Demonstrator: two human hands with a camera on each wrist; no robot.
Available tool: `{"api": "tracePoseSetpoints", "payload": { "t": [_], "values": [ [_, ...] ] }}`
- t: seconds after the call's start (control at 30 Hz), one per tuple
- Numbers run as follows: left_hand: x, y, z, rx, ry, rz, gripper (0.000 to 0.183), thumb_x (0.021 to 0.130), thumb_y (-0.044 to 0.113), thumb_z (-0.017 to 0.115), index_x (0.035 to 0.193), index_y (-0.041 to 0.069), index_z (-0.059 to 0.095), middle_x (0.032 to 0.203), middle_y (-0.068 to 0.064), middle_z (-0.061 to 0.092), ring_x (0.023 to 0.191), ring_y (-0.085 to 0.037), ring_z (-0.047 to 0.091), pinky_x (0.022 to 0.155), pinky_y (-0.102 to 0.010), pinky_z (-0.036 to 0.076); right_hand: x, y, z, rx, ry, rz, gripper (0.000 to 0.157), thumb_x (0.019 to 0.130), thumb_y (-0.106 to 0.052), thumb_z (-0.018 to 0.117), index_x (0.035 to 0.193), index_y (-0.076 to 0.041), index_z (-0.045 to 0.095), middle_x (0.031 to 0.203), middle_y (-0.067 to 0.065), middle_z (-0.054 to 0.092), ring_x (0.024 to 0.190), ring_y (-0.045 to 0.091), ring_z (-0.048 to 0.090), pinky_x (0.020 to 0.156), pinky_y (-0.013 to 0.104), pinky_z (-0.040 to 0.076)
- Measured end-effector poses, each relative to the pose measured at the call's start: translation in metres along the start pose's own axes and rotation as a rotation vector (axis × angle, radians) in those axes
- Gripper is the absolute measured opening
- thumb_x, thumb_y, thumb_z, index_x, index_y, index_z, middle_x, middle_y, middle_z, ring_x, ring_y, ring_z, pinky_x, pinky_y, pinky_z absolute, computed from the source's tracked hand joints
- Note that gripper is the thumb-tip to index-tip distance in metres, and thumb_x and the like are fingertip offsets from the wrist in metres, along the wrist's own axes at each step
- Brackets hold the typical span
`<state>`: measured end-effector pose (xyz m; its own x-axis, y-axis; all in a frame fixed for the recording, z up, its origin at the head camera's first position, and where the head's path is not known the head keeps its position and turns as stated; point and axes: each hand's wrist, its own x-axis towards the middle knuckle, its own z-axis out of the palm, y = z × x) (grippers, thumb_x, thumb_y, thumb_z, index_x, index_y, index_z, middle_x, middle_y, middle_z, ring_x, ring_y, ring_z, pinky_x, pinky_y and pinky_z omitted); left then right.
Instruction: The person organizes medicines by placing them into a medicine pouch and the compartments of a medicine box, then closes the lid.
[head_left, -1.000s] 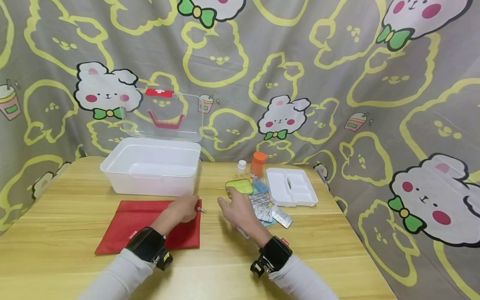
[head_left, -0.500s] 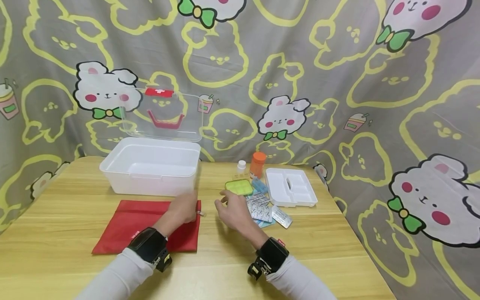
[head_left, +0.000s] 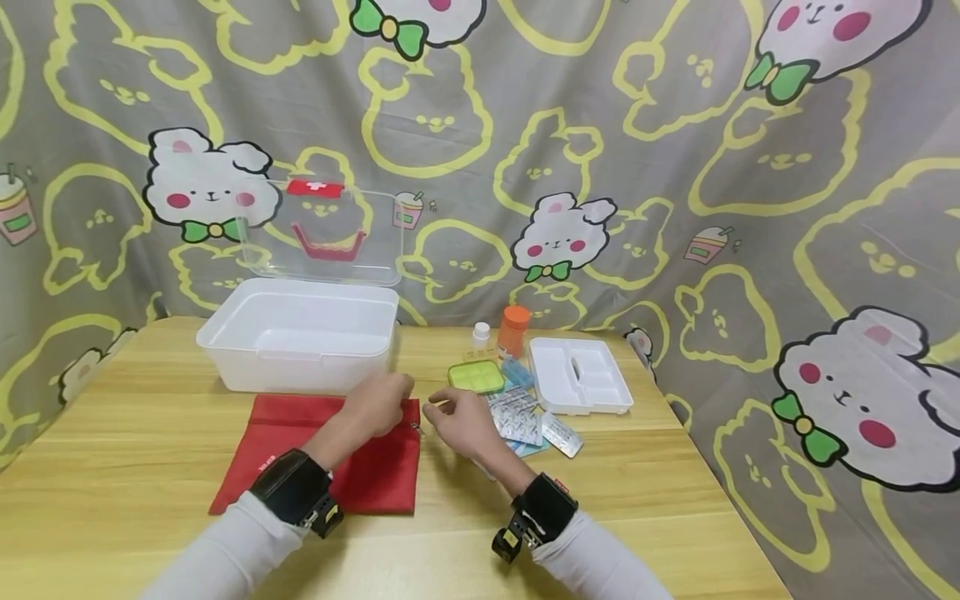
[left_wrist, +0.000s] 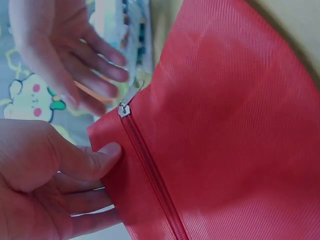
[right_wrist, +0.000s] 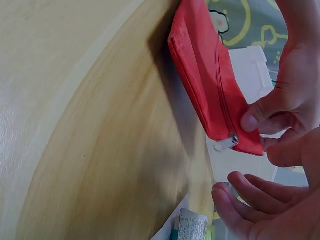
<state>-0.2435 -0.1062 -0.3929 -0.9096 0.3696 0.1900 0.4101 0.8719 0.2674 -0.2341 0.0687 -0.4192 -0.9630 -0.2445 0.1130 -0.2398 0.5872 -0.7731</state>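
Here, red bag [head_left: 378,471]: is lying on the table [head_left: 637,500], in front of the white box [head_left: 300,368].
Left hand [head_left: 378,404]: is pinching the bag's corner near the zip [left_wrist: 150,165], thumb on top.
Right hand [head_left: 462,419]: is hovering just beside the zip pull [left_wrist: 131,94], thumb and fingers standing apart.
Pill sheets [head_left: 517,417]: are lying in a pile beside that hand, near a green case [head_left: 477,377] and a white tray [head_left: 555,387].
Clear lid [head_left: 381,246]: is standing up behind the white box.

Near left occupied by red pouch [head_left: 378,471], far left by white box [head_left: 288,372], right by blister packs [head_left: 517,423]; near right surface [head_left: 652,492] unobstructed.
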Motion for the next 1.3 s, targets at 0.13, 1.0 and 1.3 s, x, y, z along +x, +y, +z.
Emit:
{"api": "tracePoseSetpoints", "payload": {
  "t": [0.13,1.0,1.3],
  "values": [
    [0.003,0.007,-0.005,-0.014,0.033,0.045,0.026,0.074,-0.012,0.064,0.062,0.010,0.057,0.057,0.001,0.052,0.058,-0.015,0.042,0.052,-0.025,0.035,0.001,0.002,-0.003,0.059,-0.041,0.025,0.024,0.097,-0.026,0.065,0.109,-0.009,0.077,0.097,0.004,0.077,0.085,0.014,0.071,0.071,0.028,0.056],
    [0.006,0.037,-0.016,-0.063,0.183,0.042,0.013,0.074,-0.004,0.075,0.082,0.002,0.067,0.078,-0.011,0.071,0.073,-0.027,0.067,0.062,-0.037,0.055,0.009,0.004,-0.026,0.388,-0.105,0.182,0.020,0.092,-0.010,0.067,0.105,0.002,0.075,0.090,0.011,0.074,0.070,0.015,0.070,0.069,0.035,0.063],
    [-0.002,0.060,-0.020,-0.203,-0.026,-0.016,0.039,0.073,0.020,0.092,0.088,0.006,0.058,0.070,0.000,0.057,0.070,-0.019,0.056,0.062,-0.031,0.046,0.009,0.007,-0.029,0.460,-0.108,0.230,0.023,0.090,-0.009,0.067,0.107,0.003,0.077,0.092,0.015,0.077,0.068,0.015,0.071,0.064,0.032,0.062]
  ]
}}
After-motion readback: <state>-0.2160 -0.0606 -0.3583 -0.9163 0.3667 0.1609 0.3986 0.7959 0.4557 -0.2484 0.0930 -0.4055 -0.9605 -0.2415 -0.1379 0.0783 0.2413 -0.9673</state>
